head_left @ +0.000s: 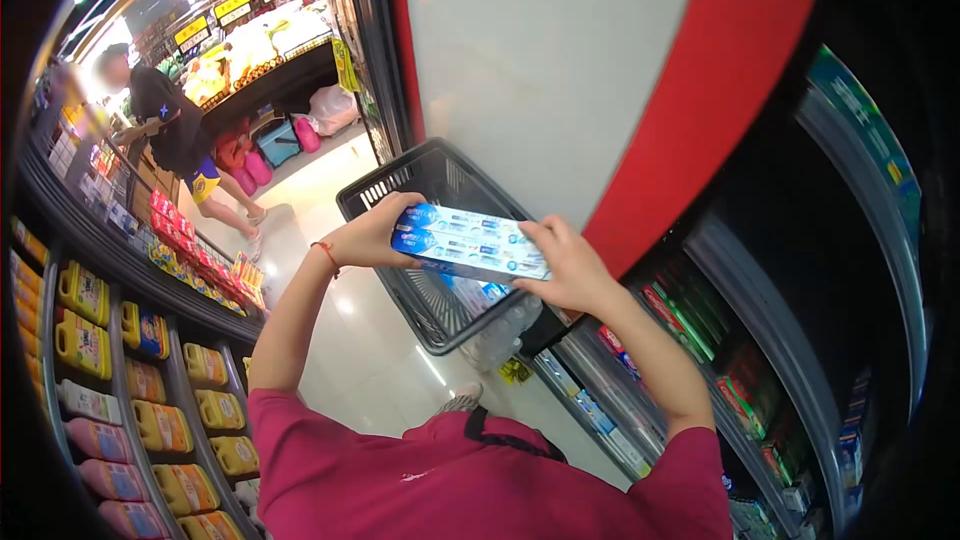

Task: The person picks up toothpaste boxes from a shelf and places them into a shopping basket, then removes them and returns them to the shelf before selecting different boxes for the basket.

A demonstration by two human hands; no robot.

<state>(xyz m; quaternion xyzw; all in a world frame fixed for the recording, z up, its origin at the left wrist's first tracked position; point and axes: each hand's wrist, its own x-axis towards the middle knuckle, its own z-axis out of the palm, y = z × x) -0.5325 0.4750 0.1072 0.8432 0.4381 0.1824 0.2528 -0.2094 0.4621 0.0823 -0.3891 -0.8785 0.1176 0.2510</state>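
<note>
Two long blue-and-white toothpaste boxes [470, 240], lying side by side, are held level between my hands. My left hand [378, 232] grips their left end, and my right hand [572, 265] has the right end between thumb and fingers. Below them is a black plastic basket [372, 190] with slotted sides. Some blue-and-white packaging [470, 292] shows inside it, partly hidden by the boxes.
Shelves with yellow and pink bottles [165, 427] stand on the left. Dark shelves with toothpaste boxes [680, 320] are on the right. A grey-and-red panel [540, 60] rises ahead. Another person [172, 105] stands at the upper left, near a produce display [250, 50].
</note>
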